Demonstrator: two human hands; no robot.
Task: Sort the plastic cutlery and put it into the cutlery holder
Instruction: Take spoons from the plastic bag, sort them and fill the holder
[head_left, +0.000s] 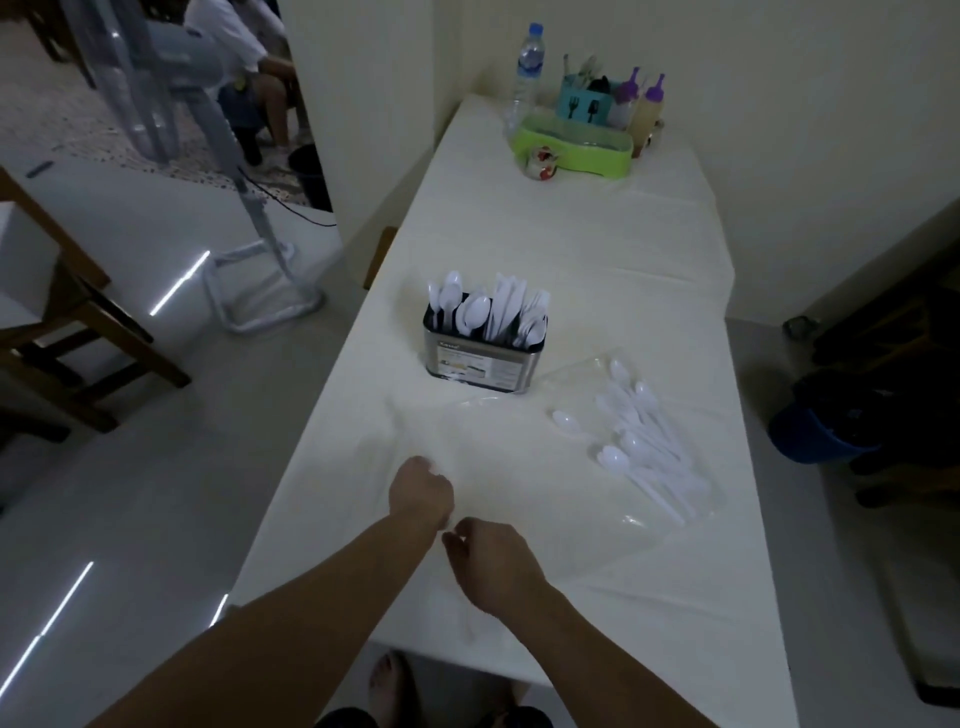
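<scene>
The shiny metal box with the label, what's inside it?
White plastic spoons and other white cutlery stand upright in the cutlery holder, heads poking out above the rim. Their handles and the holder's bottom are hidden by its metal wall.

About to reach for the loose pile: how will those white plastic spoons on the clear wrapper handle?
The plastic spoons look thin, so probably light and slightly bendy. Overlapping in a pile, several may shift together. The clear wrapper underneath seems slick, so pushing could slide them.

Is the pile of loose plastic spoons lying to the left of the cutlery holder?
No, the loose spoons lie on clear plastic wrap to the right of and nearer than the cutlery holder.
</scene>
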